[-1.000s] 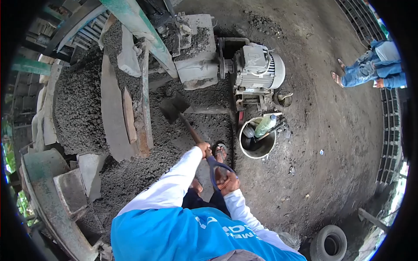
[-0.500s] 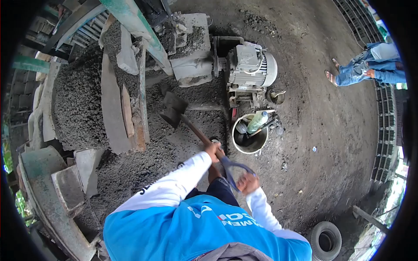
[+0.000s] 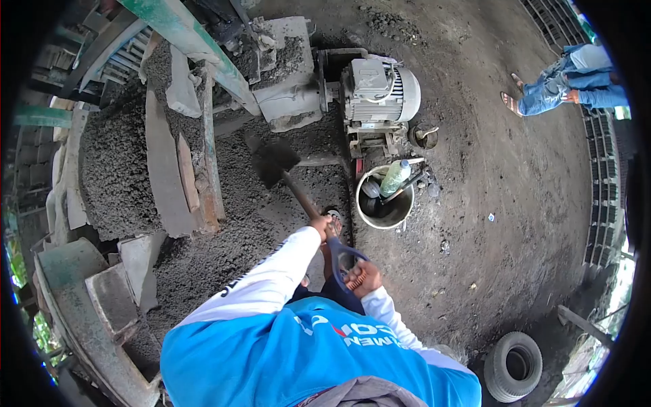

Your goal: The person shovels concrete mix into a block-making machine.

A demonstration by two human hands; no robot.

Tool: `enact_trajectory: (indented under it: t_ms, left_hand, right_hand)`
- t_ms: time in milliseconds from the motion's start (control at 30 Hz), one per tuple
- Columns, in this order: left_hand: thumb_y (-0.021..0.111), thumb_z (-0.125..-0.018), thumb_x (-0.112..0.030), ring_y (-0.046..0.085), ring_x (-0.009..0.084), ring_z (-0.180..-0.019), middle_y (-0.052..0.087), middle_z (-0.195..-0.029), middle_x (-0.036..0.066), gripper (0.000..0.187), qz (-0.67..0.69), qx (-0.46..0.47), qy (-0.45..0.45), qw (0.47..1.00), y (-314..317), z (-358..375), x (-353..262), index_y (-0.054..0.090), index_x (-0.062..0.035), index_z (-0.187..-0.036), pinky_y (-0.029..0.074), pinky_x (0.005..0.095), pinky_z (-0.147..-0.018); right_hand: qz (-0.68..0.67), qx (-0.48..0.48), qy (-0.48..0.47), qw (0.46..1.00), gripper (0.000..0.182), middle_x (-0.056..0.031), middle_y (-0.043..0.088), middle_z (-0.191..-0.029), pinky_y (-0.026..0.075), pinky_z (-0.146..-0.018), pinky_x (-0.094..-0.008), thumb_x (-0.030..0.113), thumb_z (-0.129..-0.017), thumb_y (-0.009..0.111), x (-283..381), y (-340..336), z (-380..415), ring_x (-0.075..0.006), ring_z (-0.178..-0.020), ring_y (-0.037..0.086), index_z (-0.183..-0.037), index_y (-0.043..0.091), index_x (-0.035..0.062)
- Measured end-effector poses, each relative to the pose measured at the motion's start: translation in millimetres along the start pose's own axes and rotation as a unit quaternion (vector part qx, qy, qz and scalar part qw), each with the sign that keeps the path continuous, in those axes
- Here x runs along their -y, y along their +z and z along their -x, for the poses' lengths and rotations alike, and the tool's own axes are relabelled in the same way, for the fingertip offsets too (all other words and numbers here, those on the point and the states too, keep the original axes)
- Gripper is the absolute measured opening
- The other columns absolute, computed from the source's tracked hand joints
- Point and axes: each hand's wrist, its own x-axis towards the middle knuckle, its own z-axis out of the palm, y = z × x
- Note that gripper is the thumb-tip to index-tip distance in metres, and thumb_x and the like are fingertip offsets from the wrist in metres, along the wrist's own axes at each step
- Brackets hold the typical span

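Observation:
A shovel (image 3: 299, 192) slants away from my body, its dark blade over the grey gravelly mix on the ground. My left hand (image 3: 321, 226) is wrapped round the lower shaft. At the near end, my right hand (image 3: 364, 278) grips the crossbar of the blue D-shaped handle. Left of the blade, boards (image 3: 166, 159) hold back a heap of damp grey mix (image 3: 112, 166). Just right of the shaft stands a bucket (image 3: 384, 222) with a plastic bottle (image 3: 395, 178) and a dark-handled tool in it.
Ahead stands an electric motor (image 3: 381, 91) beside a green metal beam (image 3: 196, 41). A small pot (image 3: 424, 136) sits near the motor. A person in jeans (image 3: 553, 91) is at the far right. A tire (image 3: 513, 367) lies at the lower right, and a curved metal sheet (image 3: 71, 271) at the left.
Both hands have shifted slightly left with the shovel, the right hand also upward in view. The blade has turned and looks darker. My view has shifted a little.

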Motion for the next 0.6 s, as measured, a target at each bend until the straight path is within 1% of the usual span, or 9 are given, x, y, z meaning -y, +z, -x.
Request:
enact_trajectory:
  t_ms: [67,133,200,267,400,433,533,567,600]
  left_hand:
    - [0.056,-0.090,-0.012,0.051,0.0253,-0.059,0.050,-0.067,0.009,0.019,0.046,0.021,0.007,0.999,8.7,54.2,-4.7,0.046,-0.0063,-0.075,0.046,0.0429,-0.055]
    - [0.056,-0.089,-0.012,0.051,0.0244,-0.058,0.050,-0.065,0.008,0.022,0.084,0.071,-0.005,0.994,2.5,59.0,-1.4,0.044,-0.0075,-0.071,0.046,0.0417,-0.057]
    - [0.057,-0.087,-0.013,0.051,0.0241,-0.058,0.050,-0.065,0.008,0.025,0.123,0.146,-0.026,0.981,-9.5,49.8,3.4,0.043,-0.0084,-0.068,0.047,0.0406,-0.060]
    - [0.057,-0.089,-0.016,0.051,0.0241,-0.059,0.049,-0.063,0.008,0.031,0.110,0.076,0.020,0.991,-10.5,61.0,0.3,0.042,-0.0083,-0.064,0.048,0.0398,-0.063]
    - [0.064,-0.092,-0.030,0.058,0.0252,-0.066,0.055,-0.068,0.009,0.026,0.154,0.115,-0.012,0.981,-45.2,82.7,-12.1,0.050,-0.0094,-0.083,0.050,0.0425,-0.067]
    - [0.067,-0.090,-0.034,0.058,0.0255,-0.066,0.056,-0.068,0.008,0.027,0.160,0.128,-0.030,0.978,-57.4,88.8,-13.6,0.053,-0.0109,-0.091,0.050,0.0426,-0.066]
    - [0.069,-0.088,-0.044,0.059,0.0223,-0.069,0.058,-0.071,0.007,0.036,0.148,0.155,0.009,0.977,-98.4,108.3,-6.3,0.055,-0.0106,-0.090,0.050,0.0422,-0.066]
    - [0.069,-0.087,-0.051,0.057,0.0214,-0.060,0.058,-0.073,0.006,0.042,0.038,0.126,0.084,0.988,-110.2,141.4,-5.3,0.055,-0.0114,-0.091,0.049,0.0392,-0.057]
    - [0.068,-0.088,-0.049,0.053,0.0202,-0.050,0.057,-0.073,0.005,0.039,-0.074,0.091,0.130,0.985,-157.2,95.5,-2.7,0.056,-0.0111,-0.091,0.044,0.0355,-0.046]
  right_hand:
    - [0.152,0.011,-0.047,0.987,0.022,-0.0033,0.048,-0.054,0.047,-0.051,-0.0380,0.021,-0.079,0.063,23.4,33.5,25.6,-0.0199,-0.049,0.050,-0.068,0.052,0.0066]
    - [0.424,0.028,-0.140,0.894,0.020,-0.0052,0.050,-0.052,0.044,-0.043,-0.0333,0.018,-0.078,0.065,56.8,52.9,63.2,-0.0188,-0.042,0.050,-0.070,0.054,0.0038]
    - [0.379,0.065,-0.170,0.907,0.018,-0.0073,0.053,-0.050,0.038,-0.036,-0.0287,0.014,-0.076,0.067,61.9,44.2,58.5,-0.0168,-0.037,0.050,-0.077,0.058,-0.0013]
    - [0.341,0.068,-0.133,0.928,0.022,-0.0068,0.055,-0.052,0.038,-0.037,-0.0281,0.014,-0.076,0.067,63.5,56.5,59.9,-0.0151,-0.041,0.052,-0.086,0.063,-0.0045]
    - [0.467,0.090,-0.162,0.864,0.023,-0.0051,0.058,-0.059,0.040,-0.039,-0.0274,0.013,-0.073,0.073,31.5,106.3,84.0,-0.0134,-0.042,0.052,-0.085,0.062,-0.0033]
    - [0.503,0.120,-0.155,0.842,0.027,-0.0061,0.063,-0.069,0.046,-0.048,-0.0272,0.013,-0.073,0.075,22.8,112.6,87.9,-0.0121,-0.053,0.057,-0.090,0.064,-0.0038]
    - [0.563,0.170,-0.246,0.771,0.030,-0.0045,0.059,-0.062,0.043,-0.045,-0.0274,0.018,-0.074,0.075,-16.3,128.6,93.3,-0.0110,-0.048,0.054,-0.092,0.063,-0.0025]
    - [0.564,0.182,-0.253,0.765,0.032,-0.0053,0.061,-0.066,0.046,-0.050,-0.0295,0.020,-0.073,0.076,-23.6,139.6,102.6,-0.0123,-0.055,0.057,-0.092,0.064,-0.0028]
    - [0.600,0.171,-0.271,0.733,0.032,-0.0055,0.061,-0.067,0.046,-0.052,-0.0304,0.020,-0.072,0.076,-31.4,140.2,100.2,-0.0126,-0.057,0.057,-0.091,0.064,-0.0028]
